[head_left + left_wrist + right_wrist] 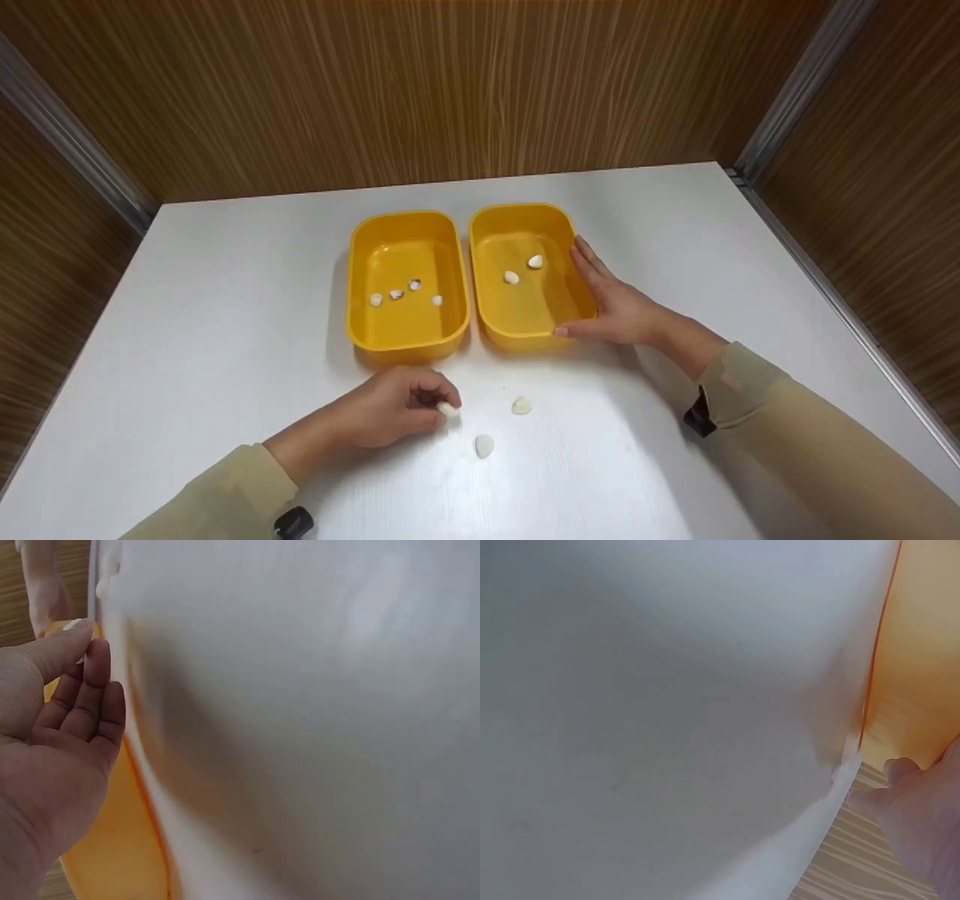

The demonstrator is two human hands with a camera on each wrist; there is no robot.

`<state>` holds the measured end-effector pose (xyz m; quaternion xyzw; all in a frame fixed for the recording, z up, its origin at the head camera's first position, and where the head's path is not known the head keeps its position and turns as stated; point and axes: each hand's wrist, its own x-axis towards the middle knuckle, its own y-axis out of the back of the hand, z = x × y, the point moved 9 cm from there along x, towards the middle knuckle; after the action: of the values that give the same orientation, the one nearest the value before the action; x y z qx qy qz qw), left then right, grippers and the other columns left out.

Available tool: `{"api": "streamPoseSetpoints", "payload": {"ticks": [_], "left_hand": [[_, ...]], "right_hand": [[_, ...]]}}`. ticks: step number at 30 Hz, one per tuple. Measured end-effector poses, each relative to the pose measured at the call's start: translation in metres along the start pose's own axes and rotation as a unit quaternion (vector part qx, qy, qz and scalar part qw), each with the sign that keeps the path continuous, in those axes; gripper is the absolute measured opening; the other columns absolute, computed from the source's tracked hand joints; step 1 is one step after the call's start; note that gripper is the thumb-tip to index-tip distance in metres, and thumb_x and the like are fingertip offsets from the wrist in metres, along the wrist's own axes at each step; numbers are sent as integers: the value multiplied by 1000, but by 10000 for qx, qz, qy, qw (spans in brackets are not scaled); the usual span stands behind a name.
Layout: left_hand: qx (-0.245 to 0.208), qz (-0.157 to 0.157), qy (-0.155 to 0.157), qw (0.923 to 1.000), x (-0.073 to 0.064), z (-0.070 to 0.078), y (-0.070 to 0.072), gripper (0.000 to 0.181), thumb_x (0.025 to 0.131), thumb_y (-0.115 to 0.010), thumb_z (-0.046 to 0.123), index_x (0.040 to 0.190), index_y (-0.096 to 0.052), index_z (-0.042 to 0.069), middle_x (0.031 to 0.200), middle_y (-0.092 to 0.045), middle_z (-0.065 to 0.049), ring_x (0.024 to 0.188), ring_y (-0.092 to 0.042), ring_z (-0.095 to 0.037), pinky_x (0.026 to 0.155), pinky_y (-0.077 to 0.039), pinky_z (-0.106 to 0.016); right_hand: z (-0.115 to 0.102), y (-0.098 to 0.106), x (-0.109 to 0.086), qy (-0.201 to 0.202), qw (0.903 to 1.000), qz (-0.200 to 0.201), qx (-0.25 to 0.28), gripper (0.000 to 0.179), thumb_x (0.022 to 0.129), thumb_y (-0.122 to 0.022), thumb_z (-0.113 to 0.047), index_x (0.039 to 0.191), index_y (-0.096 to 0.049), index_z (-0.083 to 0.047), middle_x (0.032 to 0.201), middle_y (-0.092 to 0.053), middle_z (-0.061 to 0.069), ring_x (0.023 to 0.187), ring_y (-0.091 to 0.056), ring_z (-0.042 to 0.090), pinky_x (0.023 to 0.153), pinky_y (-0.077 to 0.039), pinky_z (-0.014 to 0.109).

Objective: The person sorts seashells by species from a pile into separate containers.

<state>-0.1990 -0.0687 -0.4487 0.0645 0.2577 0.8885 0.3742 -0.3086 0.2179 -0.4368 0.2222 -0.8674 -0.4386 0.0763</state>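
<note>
Between thumb and fingertips, my left hand (394,409) pinches a small white shell (448,410) just above the table, in front of the left yellow bin (409,348). In the left wrist view, a white edge of this shell (73,624) shows at the thumb tip. My right hand (619,307) rests against the right yellow bin (517,335), thumb at its front rim and straight fingers along its right side. Two white shells, a lower one (511,277) and an upper one (535,262), lie in that bin. Loose on the table are a rounded shell (521,405) and an oval shell (484,446).
Several small shells lie in the left bin, one whitish (376,300) and one with a dark inside (415,285). The bins stand side by side on a white table (247,300). Wood-grain panels (450,90) enclose its back and sides.
</note>
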Motion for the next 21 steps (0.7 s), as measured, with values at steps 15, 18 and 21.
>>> {"api": "streamPoseSetpoints", "payload": {"ticks": [15, 18, 21], "left_hand": [[606, 788, -708, 9925, 32, 68, 57, 23, 98, -77, 8, 119, -80, 16, 109, -71, 8, 97, -63, -15, 88, -58, -32], [592, 928, -767, 9910, 43, 75, 67, 24, 98, -76, 5, 120, -80, 12, 112, -70, 3, 97, -62, -17, 87, -56, -31], [550, 1014, -712, 9908, 56, 78, 75, 24, 99, -74, 4, 122, -79, 11, 114, -68, -1, 98, -61, -19, 88, -56, -31]], "right_hand": [[2, 0, -1, -146, 9999, -11, -88, 132, 83, -81, -68, 172, 6, -22, 176, 19, -14, 162, -11, 36, 125, -23, 61], [1, 0, -1, -132, 9999, -13, -70, 132, 83, -81, -67, 171, 6, -23, 176, 18, -13, 162, -11, 37, 125, -23, 61], [0, 0, 0, -101, 9999, -5, -71, 132, 83, -81, -66, 171, 6, -22, 176, 18, -11, 163, -11, 36, 126, -22, 60]]}}
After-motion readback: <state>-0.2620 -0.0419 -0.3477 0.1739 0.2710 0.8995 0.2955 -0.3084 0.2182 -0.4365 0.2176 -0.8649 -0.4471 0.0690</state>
